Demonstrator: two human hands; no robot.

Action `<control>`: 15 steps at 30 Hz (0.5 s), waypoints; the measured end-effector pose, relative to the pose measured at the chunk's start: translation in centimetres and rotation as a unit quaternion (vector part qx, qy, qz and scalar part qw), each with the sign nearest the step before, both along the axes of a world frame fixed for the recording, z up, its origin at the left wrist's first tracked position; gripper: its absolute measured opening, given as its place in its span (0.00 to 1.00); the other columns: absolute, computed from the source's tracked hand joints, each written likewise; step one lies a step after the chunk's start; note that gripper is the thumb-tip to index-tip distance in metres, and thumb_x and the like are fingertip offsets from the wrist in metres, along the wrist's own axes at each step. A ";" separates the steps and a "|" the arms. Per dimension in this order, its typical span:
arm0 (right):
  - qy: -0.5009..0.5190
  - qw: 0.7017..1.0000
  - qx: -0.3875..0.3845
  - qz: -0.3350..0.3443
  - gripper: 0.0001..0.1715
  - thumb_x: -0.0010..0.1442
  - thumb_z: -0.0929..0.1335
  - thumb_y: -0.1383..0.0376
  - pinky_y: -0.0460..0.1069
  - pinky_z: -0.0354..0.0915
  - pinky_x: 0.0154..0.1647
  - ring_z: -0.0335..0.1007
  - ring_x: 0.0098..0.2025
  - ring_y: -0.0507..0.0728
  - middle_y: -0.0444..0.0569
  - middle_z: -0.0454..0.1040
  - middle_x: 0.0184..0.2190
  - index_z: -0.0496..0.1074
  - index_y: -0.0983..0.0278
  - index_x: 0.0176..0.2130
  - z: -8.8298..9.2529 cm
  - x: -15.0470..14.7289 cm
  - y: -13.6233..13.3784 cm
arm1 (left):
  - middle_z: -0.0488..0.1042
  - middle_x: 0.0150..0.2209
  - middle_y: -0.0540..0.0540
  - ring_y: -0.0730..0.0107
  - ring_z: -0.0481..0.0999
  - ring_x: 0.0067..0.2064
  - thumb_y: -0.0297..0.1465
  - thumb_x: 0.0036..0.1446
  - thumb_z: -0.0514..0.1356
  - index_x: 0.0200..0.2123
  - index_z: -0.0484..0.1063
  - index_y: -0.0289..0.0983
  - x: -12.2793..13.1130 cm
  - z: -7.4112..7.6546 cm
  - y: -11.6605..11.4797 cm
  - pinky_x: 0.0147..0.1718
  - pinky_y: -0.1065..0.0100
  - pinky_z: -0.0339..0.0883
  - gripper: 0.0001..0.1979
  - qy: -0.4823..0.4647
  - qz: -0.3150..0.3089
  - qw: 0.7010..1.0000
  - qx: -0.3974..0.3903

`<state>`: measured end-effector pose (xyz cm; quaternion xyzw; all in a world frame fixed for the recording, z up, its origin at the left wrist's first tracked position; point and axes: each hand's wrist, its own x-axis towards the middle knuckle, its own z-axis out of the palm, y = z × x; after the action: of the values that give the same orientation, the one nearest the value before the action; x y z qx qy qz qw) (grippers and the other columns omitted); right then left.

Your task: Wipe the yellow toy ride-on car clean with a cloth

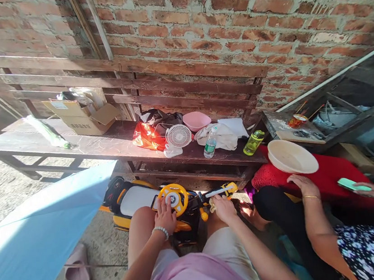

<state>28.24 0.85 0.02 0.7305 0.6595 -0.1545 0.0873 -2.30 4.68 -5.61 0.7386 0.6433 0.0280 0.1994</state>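
Observation:
My left hand [165, 214], with a beaded bracelet at the wrist, lies with fingers spread on the yellow steering wheel [180, 190] of a toy ride-on car. The car's pale seat [139, 202] stretches to the left, beyond my knee. Over my right knee, my right hand [224, 207] is closed with its fingers curled. A small tan bit shows at its fingertips, too small to name. Just beyond that hand is a yellow-and-white bar [221, 190] beside the car.
A co-worker's hand [305, 185] is by a cream basin [291, 156] on red cloth; their other hand holds a green phone [353, 185]. The bench [106, 145] bears a cardboard box [84, 118], fan [179, 136], pink bowl [197, 121], water bottle [210, 144] and green bottle [254, 143].

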 end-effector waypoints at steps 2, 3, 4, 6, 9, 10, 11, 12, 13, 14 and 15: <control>0.049 0.998 -0.007 0.024 0.27 0.71 0.61 0.72 0.54 0.68 0.60 0.75 0.61 0.63 0.53 0.82 0.60 0.82 0.56 0.58 0.5 -0.3 0.2 | 0.45 0.84 0.32 0.43 0.36 0.85 0.33 0.74 0.53 0.83 0.49 0.33 0.0 0.2 0.0 0.75 0.42 0.61 0.37 0.003 -0.003 1.000 -0.008; 0.079 0.997 -0.011 0.022 0.27 0.69 0.62 0.71 0.53 0.68 0.61 0.76 0.61 0.63 0.51 0.82 0.61 0.82 0.55 0.58 0.9 0.0 0.5 | 0.44 0.84 0.33 0.43 0.36 0.85 0.32 0.74 0.52 0.83 0.49 0.33 0.0 0.3 0.0 0.75 0.42 0.61 0.37 0.003 -0.003 1.000 -0.011; 0.108 0.994 -0.013 0.012 0.28 0.68 0.64 0.71 0.53 0.68 0.63 0.76 0.62 0.62 0.50 0.82 0.62 0.82 0.55 0.59 1.4 0.4 0.9 | 0.44 0.84 0.33 0.43 0.36 0.85 0.32 0.74 0.52 0.83 0.49 0.33 0.0 0.4 0.0 0.75 0.42 0.61 0.38 0.003 -0.002 1.000 -0.014; 0.147 0.989 -0.003 -0.026 0.30 0.65 0.65 0.71 0.52 0.67 0.64 0.76 0.64 0.62 0.50 0.81 0.64 0.81 0.56 0.62 2.6 1.9 2.0 | 0.45 0.84 0.35 0.43 0.36 0.85 0.32 0.74 0.52 0.83 0.49 0.34 0.0 0.5 0.0 0.75 0.41 0.61 0.38 0.000 -0.003 1.000 -0.015; 0.144 0.986 0.030 -0.076 0.31 0.66 0.65 0.70 0.51 0.67 0.66 0.76 0.65 0.62 0.52 0.80 0.66 0.79 0.58 0.65 4.1 4.5 4.0 | 0.46 0.84 0.35 0.42 0.36 0.85 0.32 0.73 0.52 0.83 0.49 0.34 0.0 0.4 0.0 0.76 0.40 0.60 0.38 -0.005 -0.004 1.000 -0.008; 0.131 0.988 0.032 -0.082 0.31 0.67 0.65 0.69 0.51 0.66 0.65 0.76 0.65 0.61 0.52 0.80 0.66 0.79 0.58 0.65 4.4 5.2 4.7 | 0.46 0.84 0.35 0.42 0.36 0.85 0.32 0.73 0.53 0.83 0.49 0.35 0.0 0.3 0.0 0.75 0.39 0.60 0.38 -0.008 -0.004 1.000 -0.005; 0.114 0.990 0.021 -0.083 0.30 0.67 0.66 0.69 0.50 0.67 0.64 0.77 0.65 0.61 0.52 0.80 0.65 0.79 0.57 0.65 4.6 5.9 5.4 | 0.47 0.84 0.34 0.42 0.36 0.85 0.33 0.73 0.53 0.83 0.48 0.35 -0.1 0.2 0.0 0.75 0.38 0.60 0.39 -0.011 -0.003 1.000 -0.002; 0.096 0.992 -0.001 -0.083 0.28 0.67 0.67 0.68 0.50 0.67 0.62 0.78 0.64 0.61 0.52 0.82 0.63 0.80 0.57 0.63 4.6 6.4 6.0 | 0.47 0.84 0.34 0.42 0.36 0.85 0.33 0.73 0.54 0.83 0.48 0.36 -0.1 0.2 0.0 0.75 0.38 0.60 0.39 -0.013 -0.002 1.000 -0.001; 0.080 0.993 -0.029 -0.081 0.25 0.66 0.68 0.67 0.50 0.69 0.58 0.80 0.61 0.61 0.53 0.84 0.60 0.82 0.57 0.59 4.5 6.7 6.6 | 0.47 0.84 0.34 0.42 0.36 0.85 0.33 0.73 0.54 0.83 0.48 0.36 -0.1 0.1 0.0 0.76 0.38 0.60 0.39 -0.014 -0.002 1.000 -0.001; 0.067 0.993 -0.058 -0.080 0.20 0.64 0.70 0.66 0.50 0.70 0.54 0.82 0.57 0.62 0.54 0.86 0.55 0.84 0.58 0.54 4.3 6.9 7.2 | 0.47 0.84 0.34 0.42 0.36 0.85 0.33 0.73 0.55 0.83 0.48 0.36 -0.1 0.1 0.0 0.76 0.38 0.60 0.39 -0.012 -0.002 1.000 -0.002; 0.058 0.992 -0.082 -0.079 0.15 0.62 0.73 0.65 0.50 0.70 0.51 0.84 0.54 0.63 0.56 0.88 0.51 0.86 0.60 0.48 4.1 7.0 7.7 | 0.47 0.84 0.33 0.42 0.36 0.85 0.33 0.73 0.55 0.83 0.49 0.36 -0.1 0.1 0.0 0.76 0.39 0.60 0.39 -0.009 -0.003 1.000 -0.004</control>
<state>35.29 8.60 4.07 0.7603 0.5890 -0.2565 0.0965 -2.41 4.70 -5.54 0.7396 0.6393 0.0310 0.2082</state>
